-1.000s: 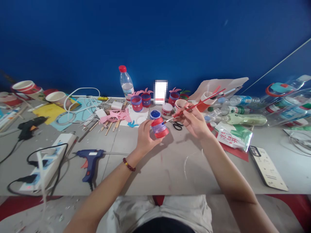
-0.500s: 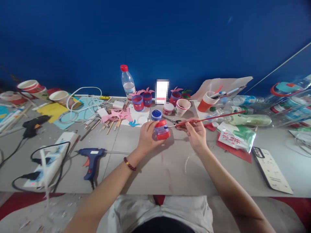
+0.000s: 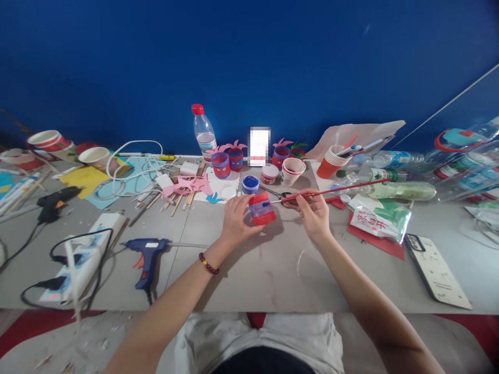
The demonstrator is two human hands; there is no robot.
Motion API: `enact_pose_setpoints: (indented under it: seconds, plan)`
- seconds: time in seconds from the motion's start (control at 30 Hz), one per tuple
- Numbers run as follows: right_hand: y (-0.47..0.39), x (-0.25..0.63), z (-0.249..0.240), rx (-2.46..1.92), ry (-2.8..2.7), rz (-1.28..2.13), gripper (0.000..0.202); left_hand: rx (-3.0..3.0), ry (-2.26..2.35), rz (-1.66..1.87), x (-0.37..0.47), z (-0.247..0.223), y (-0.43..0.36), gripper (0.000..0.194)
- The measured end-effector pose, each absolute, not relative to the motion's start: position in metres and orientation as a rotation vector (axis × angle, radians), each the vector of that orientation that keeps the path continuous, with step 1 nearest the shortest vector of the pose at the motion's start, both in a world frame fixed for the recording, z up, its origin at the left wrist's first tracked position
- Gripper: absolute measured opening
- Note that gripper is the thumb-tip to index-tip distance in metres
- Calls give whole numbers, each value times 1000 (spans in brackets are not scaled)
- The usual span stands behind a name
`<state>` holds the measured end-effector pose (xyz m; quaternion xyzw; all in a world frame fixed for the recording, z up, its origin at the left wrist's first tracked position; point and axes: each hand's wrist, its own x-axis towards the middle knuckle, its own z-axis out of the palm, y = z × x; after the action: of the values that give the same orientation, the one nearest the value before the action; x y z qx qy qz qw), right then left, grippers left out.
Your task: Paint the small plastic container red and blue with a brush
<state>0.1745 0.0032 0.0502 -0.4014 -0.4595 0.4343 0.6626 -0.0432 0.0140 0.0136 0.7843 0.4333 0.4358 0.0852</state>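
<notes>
My left hand (image 3: 237, 221) is closed around a small cup (image 3: 262, 209) painted red at both ends, with a blue-purple band in the middle. It holds the cup tilted on its side above the table. Pinched in my right hand (image 3: 312, 210) is a long red paintbrush (image 3: 346, 187), its tip touching the band, where a darker blue patch shows. Just behind the cup stands an open jar of blue paint (image 3: 250, 183). A jar with red paint (image 3: 269, 174) and a paper cup (image 3: 293, 171) stand to its right.
Several painted cups (image 3: 221, 165) with eyes and paper leaves stand at the back beside a bottle (image 3: 205, 135). A blue glue gun (image 3: 150, 257) and power strip (image 3: 83, 259) lie left; a phone (image 3: 438, 270), snack packet (image 3: 376, 221) and plastic bottles (image 3: 401, 191) lie right.
My left hand has turned the cup slightly, and the dark blue patch on its band looks larger. My right hand and the brush have shifted slightly left.
</notes>
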Motion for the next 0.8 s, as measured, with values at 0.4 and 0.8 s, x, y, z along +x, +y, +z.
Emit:
enact_pose_setpoints:
  seconds: [0.4,0.8]
  plan:
    - [8,182,52,-960,-1006,876,28,2286,1339,1310,-43,15,14,76]
    - [-3,175,49,-915,-1020,974,22,2287,1338,1304,-42,16,13,76]
